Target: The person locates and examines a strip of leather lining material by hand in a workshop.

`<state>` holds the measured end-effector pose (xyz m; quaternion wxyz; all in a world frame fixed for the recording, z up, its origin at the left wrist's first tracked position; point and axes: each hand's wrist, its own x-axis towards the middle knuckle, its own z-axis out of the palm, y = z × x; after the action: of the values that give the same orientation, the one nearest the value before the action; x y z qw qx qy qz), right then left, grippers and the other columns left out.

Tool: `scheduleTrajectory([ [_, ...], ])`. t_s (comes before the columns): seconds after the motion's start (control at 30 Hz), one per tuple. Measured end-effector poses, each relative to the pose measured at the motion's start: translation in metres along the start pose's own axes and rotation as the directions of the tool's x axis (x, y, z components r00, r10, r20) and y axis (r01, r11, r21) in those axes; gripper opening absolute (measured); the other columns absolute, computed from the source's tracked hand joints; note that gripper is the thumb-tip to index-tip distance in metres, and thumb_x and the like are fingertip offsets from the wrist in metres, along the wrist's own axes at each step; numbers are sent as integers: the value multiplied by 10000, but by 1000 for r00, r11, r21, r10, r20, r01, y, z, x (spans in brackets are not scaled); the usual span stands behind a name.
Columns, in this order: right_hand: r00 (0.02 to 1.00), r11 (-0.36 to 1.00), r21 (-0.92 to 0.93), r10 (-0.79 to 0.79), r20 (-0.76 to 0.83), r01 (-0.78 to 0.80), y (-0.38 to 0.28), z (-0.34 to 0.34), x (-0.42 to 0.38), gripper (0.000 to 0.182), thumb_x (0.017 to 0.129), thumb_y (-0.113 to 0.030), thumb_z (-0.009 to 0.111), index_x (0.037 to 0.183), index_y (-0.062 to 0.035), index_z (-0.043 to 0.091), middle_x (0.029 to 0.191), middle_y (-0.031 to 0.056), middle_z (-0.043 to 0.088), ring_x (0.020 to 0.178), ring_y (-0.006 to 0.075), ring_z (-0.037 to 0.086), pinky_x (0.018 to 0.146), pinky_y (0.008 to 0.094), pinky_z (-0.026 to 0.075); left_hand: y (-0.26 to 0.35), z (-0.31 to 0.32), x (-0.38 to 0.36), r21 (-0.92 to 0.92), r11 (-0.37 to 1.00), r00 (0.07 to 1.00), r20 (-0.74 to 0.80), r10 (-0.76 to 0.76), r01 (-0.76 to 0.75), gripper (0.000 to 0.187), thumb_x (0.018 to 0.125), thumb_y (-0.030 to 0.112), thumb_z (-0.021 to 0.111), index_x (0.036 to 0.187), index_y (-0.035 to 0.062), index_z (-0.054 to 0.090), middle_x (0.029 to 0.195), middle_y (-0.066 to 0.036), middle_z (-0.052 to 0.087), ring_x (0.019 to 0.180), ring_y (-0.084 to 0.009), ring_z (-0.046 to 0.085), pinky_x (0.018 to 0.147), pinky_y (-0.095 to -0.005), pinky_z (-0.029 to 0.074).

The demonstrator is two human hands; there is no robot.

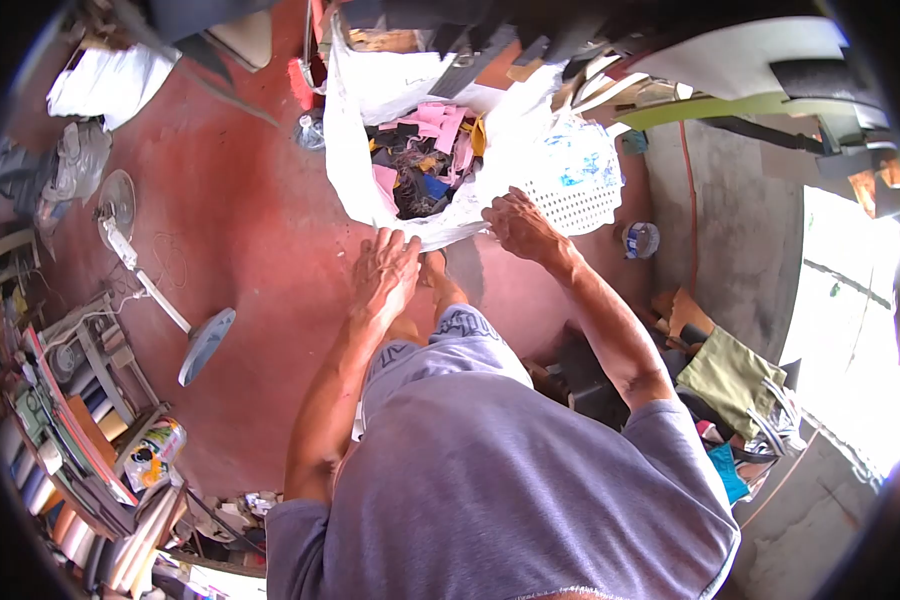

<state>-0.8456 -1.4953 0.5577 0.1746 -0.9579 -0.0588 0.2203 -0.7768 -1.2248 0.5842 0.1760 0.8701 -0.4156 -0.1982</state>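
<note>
A large white sack (348,165) stands with its mouth wide apart in front of me. Inside it lie fabric-like scraps (435,125) in pink, black, yellow and blue. My left hand (385,268) is closed at the near left part of the sack's rim, fingers curled over the edge. At the near right, my right hand (523,225) is closed on the same rim. Both hands' fingertips are partly hidden by the knuckles and the white material. Right beside the sack is a white perforated basket (575,205) with a bluish-white plastic bag (582,155) in it.
A white stand fan (135,260) is on the red floor (255,290) to the left. Rolls and sheets of material (95,430) fill the lower left. A clear plastic container (640,240) lies near the right wall. An olive-green bag (735,380) rests among piled items at right.
</note>
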Motion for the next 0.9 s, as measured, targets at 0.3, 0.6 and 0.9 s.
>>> scheduleTrajectory([
  [0.3, 956, 971, 172, 118, 268, -168, 23, -21, 72, 454, 879, -441, 651, 1130, -62, 644, 1137, 121, 655, 1085, 277, 609, 945, 393, 471, 1, 42, 7, 59, 998, 996, -91, 7, -2, 280, 832, 158, 594, 1099, 83, 635, 1095, -134, 540, 1114, -295, 471, 915, -468, 411],
  [0.6, 762, 592, -744, 313, 567, 311, 90, 67, 275, 369, 860, -244, 670, 1160, -36, 616, 1122, 87, 656, 987, 226, 654, 760, 335, 547, -4, 70, 17, -7, 999, 994, -101, -36, 36, 279, 891, 302, 542, 1084, 140, 660, 1181, -111, 542, 1226, -266, 424, 982, -478, 351],
  [0.9, 875, 672, -733, 291, 388, 102, 186, 223, 303, 405, 831, -301, 693, 1149, -58, 631, 1073, 103, 675, 979, 248, 660, 761, 346, 544, -38, 70, 7, -29, 990, 960, -243, -137, 134, 263, 876, 198, 534, 1073, 58, 639, 1039, -78, 578, 1110, -229, 497, 986, -464, 352],
])
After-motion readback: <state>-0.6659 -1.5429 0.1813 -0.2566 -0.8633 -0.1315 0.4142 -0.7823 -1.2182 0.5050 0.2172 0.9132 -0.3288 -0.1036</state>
